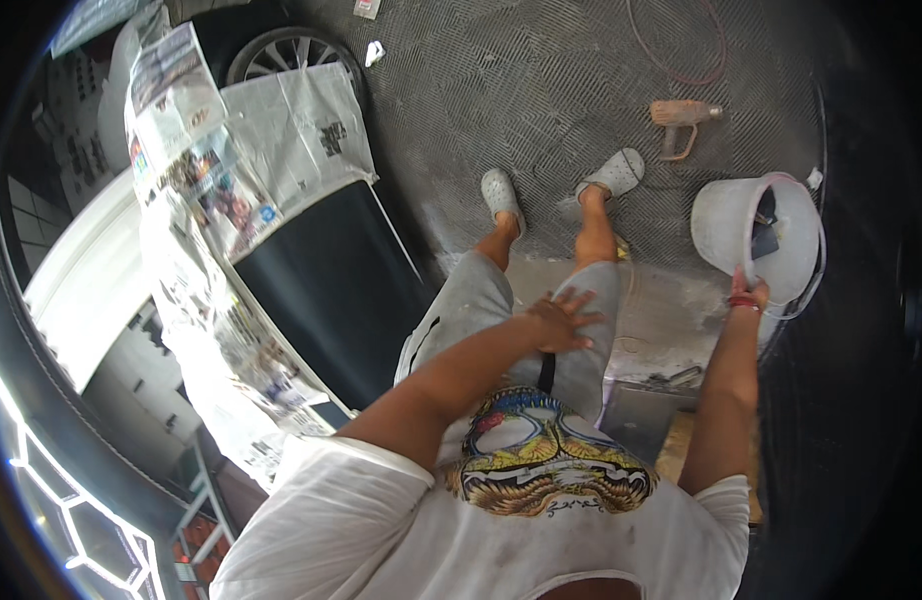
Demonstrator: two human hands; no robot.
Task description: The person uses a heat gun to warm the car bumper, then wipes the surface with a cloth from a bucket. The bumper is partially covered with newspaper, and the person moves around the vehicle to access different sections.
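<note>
From my remote seat I see the right hand [747,293] at about four o'clock from the centre of the view, closed on the rim of a white plastic bucket [729,228], which hangs tilted above the grey textured floor [541,90]. Dark tools sit inside the bucket, too small for me to tell apart. The left hand [565,322] lies open, fingers spread, flat on the right thigh of the grey shorts [471,305], near the centre. At one o'clock a pinkish heat gun [683,118] lies on the floor, well apart from the bucket, with a thin red hose [681,62] looping above it. At nine to eleven o'clock stands a car [321,280] with a dark panel, masked with newspaper [231,170]; its wheel [291,52] shows at eleven o'clock.
</note>
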